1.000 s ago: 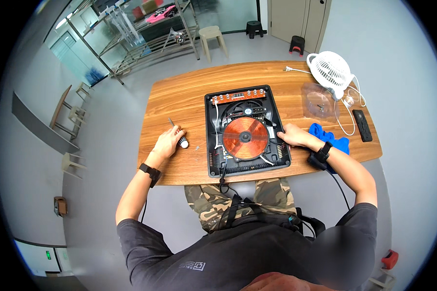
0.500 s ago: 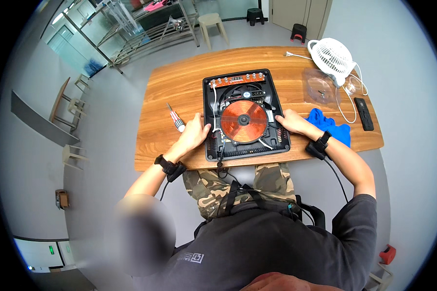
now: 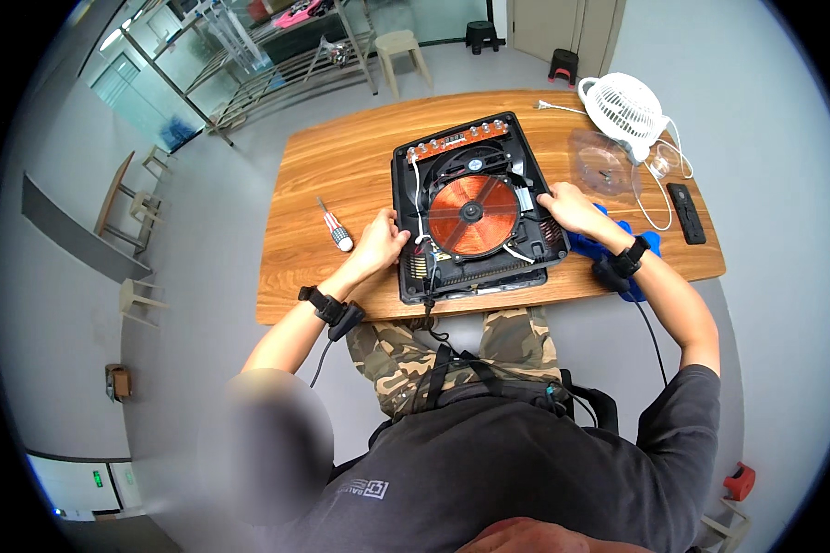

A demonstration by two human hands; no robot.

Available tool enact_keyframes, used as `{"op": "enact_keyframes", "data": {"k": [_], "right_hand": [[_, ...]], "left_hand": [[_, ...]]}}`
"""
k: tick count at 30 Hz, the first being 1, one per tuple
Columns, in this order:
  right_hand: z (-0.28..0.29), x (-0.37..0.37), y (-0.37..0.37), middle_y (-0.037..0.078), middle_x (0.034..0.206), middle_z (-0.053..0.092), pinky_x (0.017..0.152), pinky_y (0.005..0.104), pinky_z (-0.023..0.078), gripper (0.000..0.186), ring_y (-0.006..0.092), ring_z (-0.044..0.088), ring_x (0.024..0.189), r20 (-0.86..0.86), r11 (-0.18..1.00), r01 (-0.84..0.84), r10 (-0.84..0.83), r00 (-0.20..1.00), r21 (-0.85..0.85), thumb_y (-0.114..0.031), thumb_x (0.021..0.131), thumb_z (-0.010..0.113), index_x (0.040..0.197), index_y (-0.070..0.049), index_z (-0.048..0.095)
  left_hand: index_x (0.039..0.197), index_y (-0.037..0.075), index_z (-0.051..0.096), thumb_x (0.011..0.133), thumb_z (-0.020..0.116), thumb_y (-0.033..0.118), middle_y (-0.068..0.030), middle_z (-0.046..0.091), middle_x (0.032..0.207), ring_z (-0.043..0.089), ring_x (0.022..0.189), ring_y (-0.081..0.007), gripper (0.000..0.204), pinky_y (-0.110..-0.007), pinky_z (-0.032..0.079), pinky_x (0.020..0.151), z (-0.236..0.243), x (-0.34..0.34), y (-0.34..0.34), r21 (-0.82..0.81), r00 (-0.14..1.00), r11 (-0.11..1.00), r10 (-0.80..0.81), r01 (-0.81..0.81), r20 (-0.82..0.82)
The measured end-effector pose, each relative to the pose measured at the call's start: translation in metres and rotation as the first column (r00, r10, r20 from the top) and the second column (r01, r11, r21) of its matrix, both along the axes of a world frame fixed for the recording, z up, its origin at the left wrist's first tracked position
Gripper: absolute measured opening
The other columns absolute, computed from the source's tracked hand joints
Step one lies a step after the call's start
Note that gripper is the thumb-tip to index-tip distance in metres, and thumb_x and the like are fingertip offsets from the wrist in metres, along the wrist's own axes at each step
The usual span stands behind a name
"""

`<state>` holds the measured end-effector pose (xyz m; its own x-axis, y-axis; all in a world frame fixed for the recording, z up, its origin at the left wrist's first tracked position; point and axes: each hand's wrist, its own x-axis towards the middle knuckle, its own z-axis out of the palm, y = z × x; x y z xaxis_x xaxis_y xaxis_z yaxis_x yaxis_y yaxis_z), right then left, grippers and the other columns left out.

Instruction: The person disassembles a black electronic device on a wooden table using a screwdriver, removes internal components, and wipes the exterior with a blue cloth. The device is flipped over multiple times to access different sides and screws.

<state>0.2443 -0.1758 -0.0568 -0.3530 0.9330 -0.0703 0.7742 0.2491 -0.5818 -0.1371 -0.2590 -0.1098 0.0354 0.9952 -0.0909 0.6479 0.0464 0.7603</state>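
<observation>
Wooden table (image 3: 323,157): carries the opened induction cooker (image 3: 475,195) at its centre, near the person's edge. The cooker's black housing lies skewed above a dark flat panel (image 3: 489,288), whose near edge shows beneath; whether the two touch cannot be told. Copper coil (image 3: 461,230): round, orange-brown, crossed by darker bands, with a dark centre. White leads run beside it. Cooling fan (image 3: 447,168): black, beyond the coil, with a pale round label on its hub, too small to read. Control board (image 3: 452,141): orange, along the far side, bearing a row of round silvery parts.

Left hand (image 3: 381,243): clamped on the housing's left edge, thumb toward the rim. Right hand (image 3: 572,207): clamped on the right edge, fingers partly hidden. Screwdriver (image 3: 336,225): lies apart, left of the cooker, its red-and-white handle toward the person.
</observation>
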Motion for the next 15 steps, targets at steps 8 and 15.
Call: {"op": "enact_keyframes", "data": {"k": [8,15], "right_hand": [[0.035,-0.003,-0.019,0.037,0.091,0.067,0.085,0.0530,0.052,0.043,0.0493,0.069,0.092,0.100,0.996,0.031,-0.039,0.994,0.083,-0.028,0.089,0.056,0.089,0.013,0.068],[0.075,-0.017,-0.052,0.034,0.088,0.069,0.083,0.0509,0.053,0.041,0.0451,0.071,0.089,0.084,0.985,0.121,-0.132,0.988,0.123,-0.027,0.088,0.057,0.088,0.012,0.069]], "left_hand": [[0.140,-0.011,0.037,0.102,0.061,0.010,-0.0096,0.069,0.083,0.068,0.062,-0.0160,0.050,-0.030,0.054,0.057,-0.019,0.006,0.005,-0.134,0.981,0.980,-0.128,0.148,0.146],[0.144,-0.013,0.033,0.100,0.059,0.005,-0.0117,0.070,0.085,0.067,0.064,-0.0146,0.054,-0.030,0.056,0.063,-0.002,0.003,0.008,-0.159,0.953,0.953,-0.222,0.256,0.207]]}}
